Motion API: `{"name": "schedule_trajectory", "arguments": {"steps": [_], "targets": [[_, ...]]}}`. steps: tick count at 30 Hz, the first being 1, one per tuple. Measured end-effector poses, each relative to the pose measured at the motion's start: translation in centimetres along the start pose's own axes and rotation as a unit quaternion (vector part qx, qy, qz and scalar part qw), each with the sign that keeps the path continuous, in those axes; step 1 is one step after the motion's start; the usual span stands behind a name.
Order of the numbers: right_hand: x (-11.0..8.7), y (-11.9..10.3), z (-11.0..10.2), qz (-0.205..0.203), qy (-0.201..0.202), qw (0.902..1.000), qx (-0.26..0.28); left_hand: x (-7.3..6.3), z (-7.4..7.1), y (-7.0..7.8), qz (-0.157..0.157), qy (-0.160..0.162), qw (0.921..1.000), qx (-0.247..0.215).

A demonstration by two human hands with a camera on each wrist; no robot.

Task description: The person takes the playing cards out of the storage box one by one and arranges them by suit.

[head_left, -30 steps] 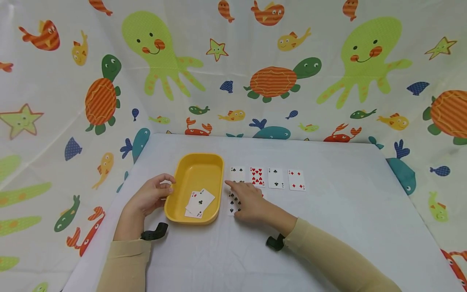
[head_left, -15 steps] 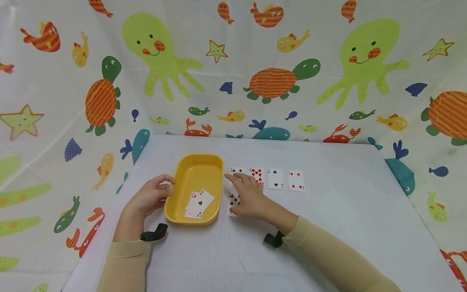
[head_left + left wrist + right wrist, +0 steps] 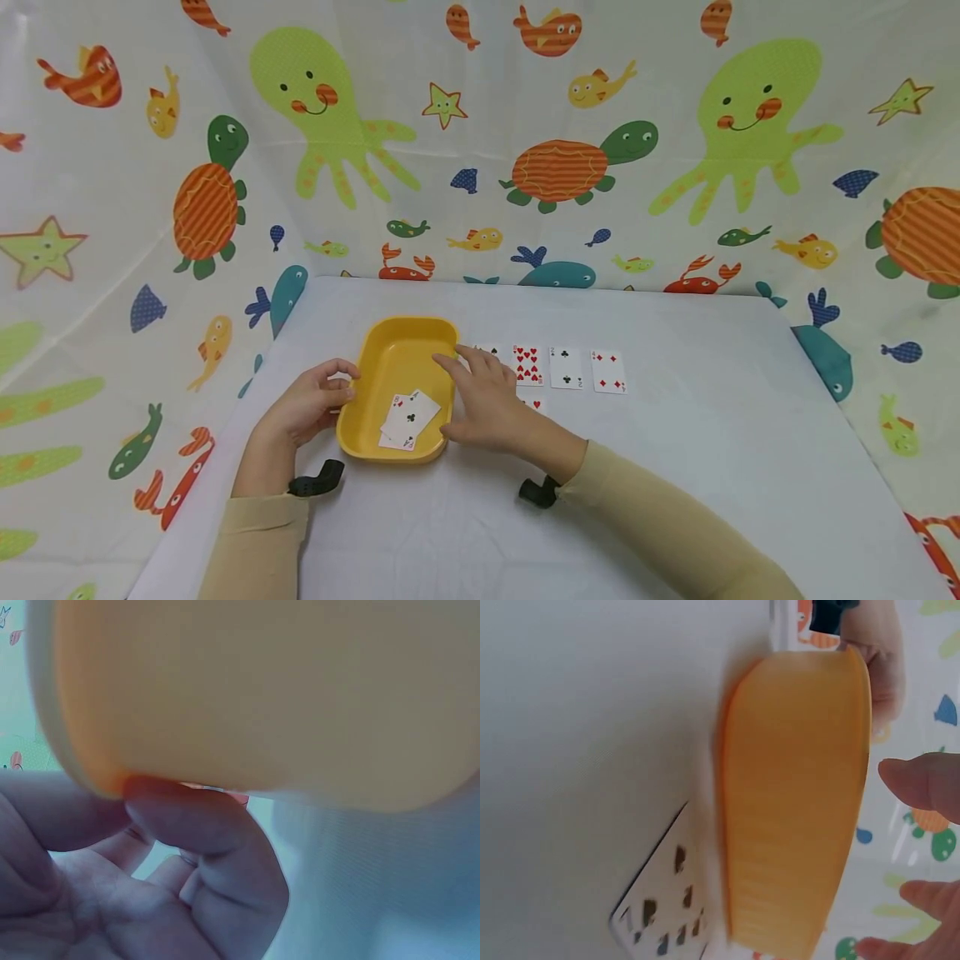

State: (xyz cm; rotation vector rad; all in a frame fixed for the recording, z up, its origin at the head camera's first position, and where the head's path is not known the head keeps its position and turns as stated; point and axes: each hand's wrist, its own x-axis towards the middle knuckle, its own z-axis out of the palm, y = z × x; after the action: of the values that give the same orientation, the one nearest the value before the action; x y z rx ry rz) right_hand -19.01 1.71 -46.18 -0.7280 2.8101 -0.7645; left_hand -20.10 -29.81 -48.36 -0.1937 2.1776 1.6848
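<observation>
My left hand (image 3: pixel 307 404) grips the left rim of a yellow plastic tray (image 3: pixel 401 354); in the left wrist view the thumb (image 3: pixel 187 814) presses against its wall. Two overlapping playing cards lie in the tray, an ace of clubs (image 3: pixel 420 408) on top of a diamond card (image 3: pixel 393 437). Over the tray's right rim reaches my right hand (image 3: pixel 487 404), fingers spread, with nothing seen between them. Beneath it in the right wrist view, a spade card (image 3: pixel 660 900) lies on the table against the tray; the hand hides it in the head view.
Right of the tray runs a row of face-up cards: a partly covered spade card (image 3: pixel 489 349), a heart card (image 3: pixel 528 367), a two of clubs (image 3: pixel 566 369) and a four of diamonds (image 3: pixel 608 372). Another heart card (image 3: pixel 536 404) peeks out below. A printed curtain (image 3: pixel 465 133) hangs behind the white table.
My right hand has lifted from the spade card and moved left to the tray's right rim, its fingers spreading. The left hand and the tray have stayed in place.
</observation>
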Motion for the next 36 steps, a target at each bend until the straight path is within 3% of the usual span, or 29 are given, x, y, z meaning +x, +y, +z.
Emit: {"name": "schedule_trajectory", "arguments": {"steps": [14, 30, 36], "targets": [[1.4, -3.6, 1.6, -0.049, -0.017, 0.9970, -0.058, 0.0, -0.1, 0.0, 0.004, -0.004, 1.0000, 0.001], [3.5, -6.1, 4.6, -0.048, -0.039, 0.9880, -0.141, 0.0, -0.3, -0.3, 0.009, -0.015, 0.9998, 0.001], [4.2, -6.3, 5.4, -0.021, -0.038, 0.9906, -0.130, 0.1, -0.4, -0.2, 0.009, -0.018, 0.9998, -0.001]]}}
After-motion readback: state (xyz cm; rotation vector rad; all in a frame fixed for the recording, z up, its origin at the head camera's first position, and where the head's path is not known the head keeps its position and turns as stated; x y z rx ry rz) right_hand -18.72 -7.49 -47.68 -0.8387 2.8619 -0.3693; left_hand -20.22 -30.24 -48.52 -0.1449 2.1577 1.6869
